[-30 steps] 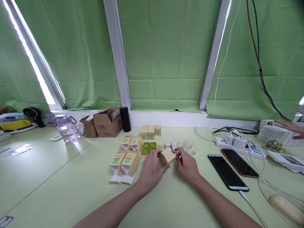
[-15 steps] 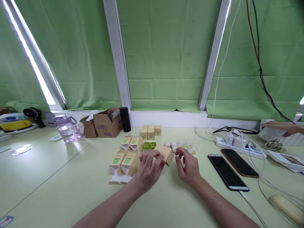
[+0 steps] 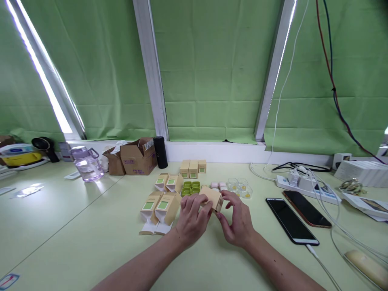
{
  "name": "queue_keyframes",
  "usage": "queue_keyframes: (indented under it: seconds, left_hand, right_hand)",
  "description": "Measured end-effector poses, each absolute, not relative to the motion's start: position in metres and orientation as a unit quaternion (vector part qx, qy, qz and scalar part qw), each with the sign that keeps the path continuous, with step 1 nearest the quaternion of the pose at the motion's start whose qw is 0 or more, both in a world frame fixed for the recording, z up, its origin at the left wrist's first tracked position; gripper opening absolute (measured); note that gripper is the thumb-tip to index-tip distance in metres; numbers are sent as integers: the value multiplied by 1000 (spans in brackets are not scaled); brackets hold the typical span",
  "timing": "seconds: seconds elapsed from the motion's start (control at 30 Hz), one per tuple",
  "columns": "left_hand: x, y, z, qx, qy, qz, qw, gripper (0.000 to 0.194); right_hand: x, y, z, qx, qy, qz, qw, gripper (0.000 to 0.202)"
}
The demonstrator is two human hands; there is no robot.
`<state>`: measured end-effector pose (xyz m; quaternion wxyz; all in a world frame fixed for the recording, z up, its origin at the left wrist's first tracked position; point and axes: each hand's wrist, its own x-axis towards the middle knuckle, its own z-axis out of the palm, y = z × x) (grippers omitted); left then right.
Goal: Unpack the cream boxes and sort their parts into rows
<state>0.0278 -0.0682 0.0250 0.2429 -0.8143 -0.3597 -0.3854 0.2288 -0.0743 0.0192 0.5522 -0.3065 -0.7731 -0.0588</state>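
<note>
Holding a small tan box [image 3: 211, 195] above the worktop [image 3: 212, 266], near the green cups [image 3: 190, 186], pinched in the fingers of the left hand [image 3: 194, 220]. Touching its right end with the right hand [image 3: 238, 220], thumb and forefinger parted; cannot tell whether pinching.

Head-worn view, forward and down

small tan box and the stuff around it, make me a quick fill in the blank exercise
1. The left hand and right hand are both at the small tan box; the one nearer the phones is the ____ hand.
2. The phones number ____.
3. The small cups just beyond the left hand are colored ____.
4. In the picture, the black cylinder stands to the ____ of the cardboard carton.

Missing words: right; two; green; right.
</note>
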Motion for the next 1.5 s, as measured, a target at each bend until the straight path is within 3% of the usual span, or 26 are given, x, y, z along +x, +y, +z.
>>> queue_keyframes:
  seconds: [0.47, 0.9, 1.1, 1.33, 1.5]
  left_hand:
    - [41, -62, 17, -839, -394, -371, 57, 35]
    - [40, -61, 14, -839, -415, -352, -12, 41]
    - [37, -58, 13, -838, -415, -353, -18, 49]
    - [34, -53, 10, -837, -406, -367, -22, 54]
    - [35, -54, 14, -842, -407, -353, -29, 45]
  right_hand:
    - [226, -68, 12, -439, -767, 12, 467, 27]
    - [225, -68, 17, -465, -763, 37, 447, 20]
    - [229, -68, 21, -459, -748, 90, 471, 19]
    - [238, -56, 16, -480, -666, 131, 556, 26]
    - [250, -42, 14, -435, -676, 48, 593, 25]
